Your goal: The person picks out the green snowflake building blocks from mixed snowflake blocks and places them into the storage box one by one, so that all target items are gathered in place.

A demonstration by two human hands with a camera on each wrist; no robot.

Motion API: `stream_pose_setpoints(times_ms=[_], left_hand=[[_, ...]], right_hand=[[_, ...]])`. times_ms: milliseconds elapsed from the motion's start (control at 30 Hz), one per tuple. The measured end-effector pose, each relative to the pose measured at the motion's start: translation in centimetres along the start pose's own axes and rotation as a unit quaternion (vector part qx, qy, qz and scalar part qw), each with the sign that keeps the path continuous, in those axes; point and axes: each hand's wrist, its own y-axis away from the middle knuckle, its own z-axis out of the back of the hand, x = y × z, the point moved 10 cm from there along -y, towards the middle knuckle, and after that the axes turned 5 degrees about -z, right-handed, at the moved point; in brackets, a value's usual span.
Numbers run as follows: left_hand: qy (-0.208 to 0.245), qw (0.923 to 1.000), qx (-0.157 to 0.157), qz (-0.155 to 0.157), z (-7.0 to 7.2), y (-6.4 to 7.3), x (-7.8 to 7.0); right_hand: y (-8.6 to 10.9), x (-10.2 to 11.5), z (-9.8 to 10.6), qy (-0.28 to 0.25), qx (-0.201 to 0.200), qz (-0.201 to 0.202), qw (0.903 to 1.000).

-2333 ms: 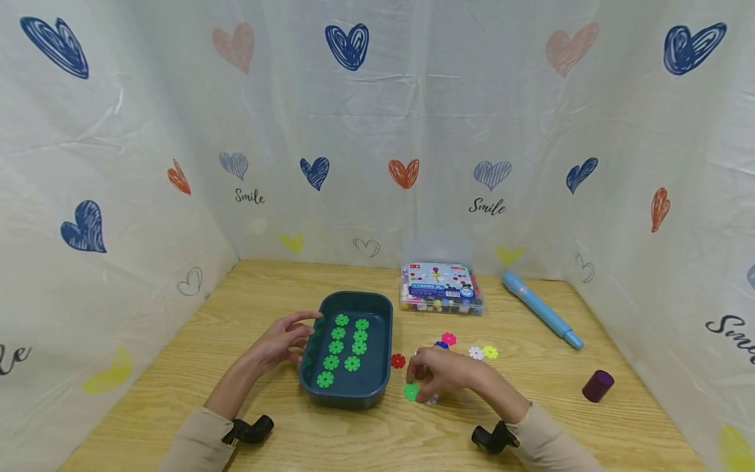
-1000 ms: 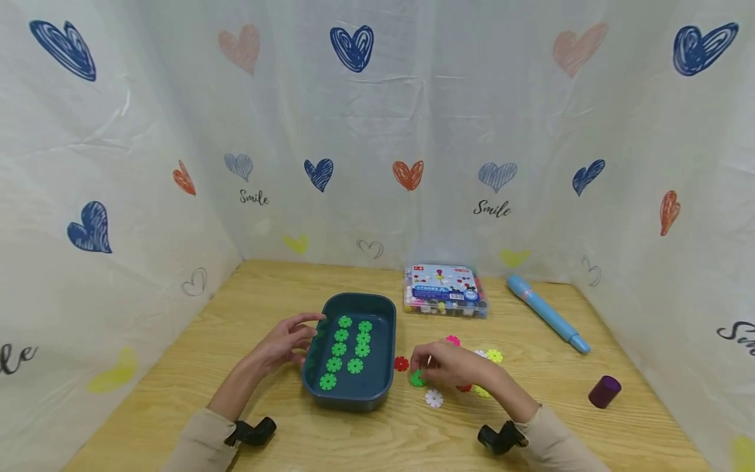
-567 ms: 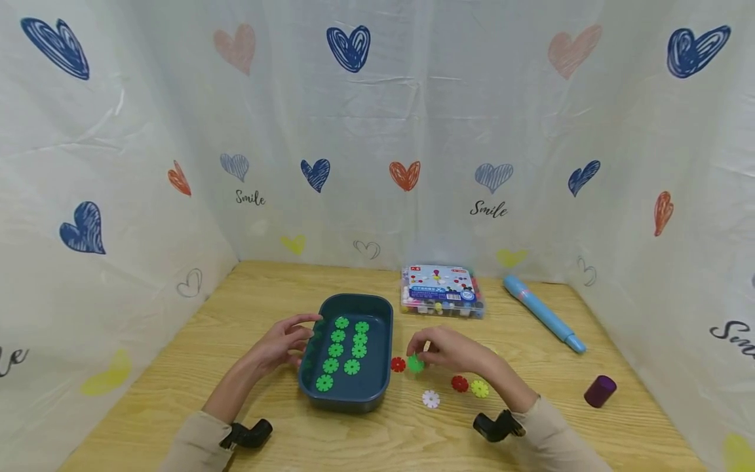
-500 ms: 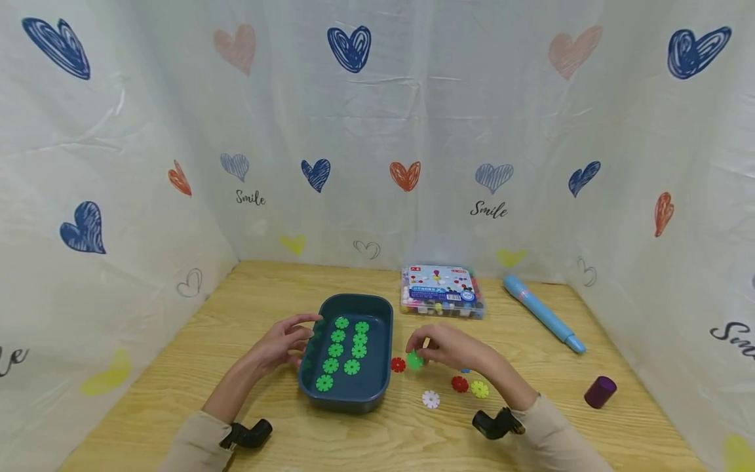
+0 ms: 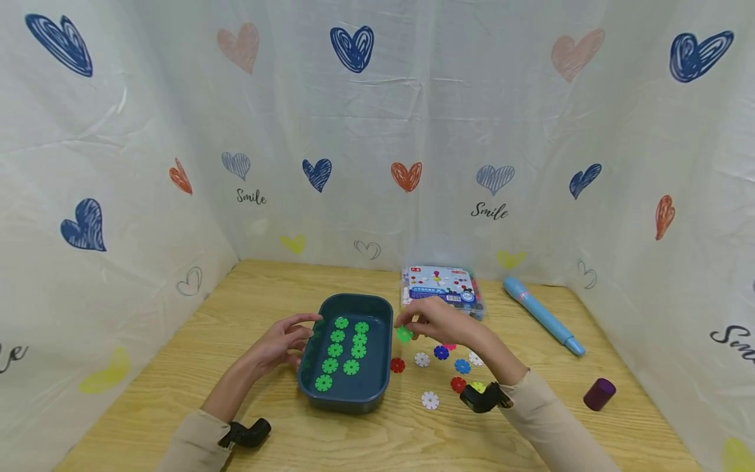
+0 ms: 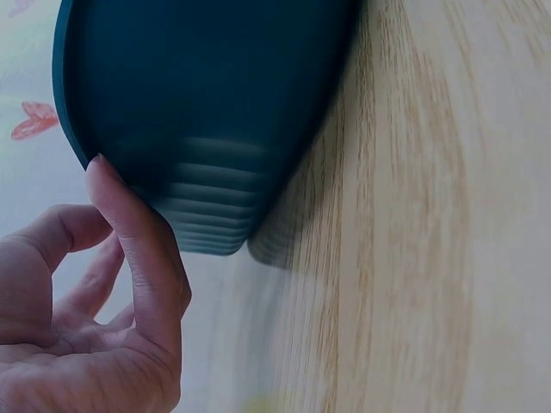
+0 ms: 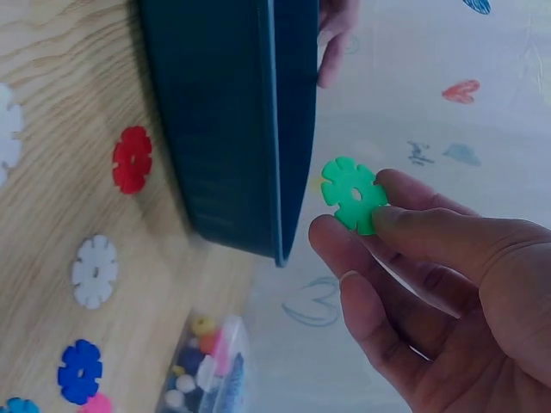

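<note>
My right hand pinches a green flower-shaped plastic disc just right of the dark blue-green tray. In the right wrist view, thumb and fingers hold this notched disc by its edge, above the tray rim and apart from it. Two columns of green discs lie inside the tray. My left hand touches the tray's left side, fingers relaxed. The left wrist view has one fingertip of this hand against the rim; its contact with the side wall is partly hidden.
Right of the tray lie loose discs: red, white, dark blue, light blue and others. A clear bead box stands behind. Further right are a light-blue tube and a purple cylinder.
The right hand picked up the green disc from the table and carried it back and up toward the tray's right rim. Loose discs beneath it came into view. My left hand stayed put.
</note>
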Motion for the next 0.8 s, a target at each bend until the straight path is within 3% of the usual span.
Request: stream_pose_setpoints(times_ms=[500,800], left_hand=[[0.001,1.0000,0.004,0.002,-0.1,0.1,0.0],[-0.003,1.0000,0.004,-0.001,-0.1,0.0,-0.1]], right_hand=[[-3.7,1.6,-1.0,0.025,0.051,-0.012,0.9983],[-5.5,1.5,-2.7,0.010,0.095,-0.035,0.9949]])
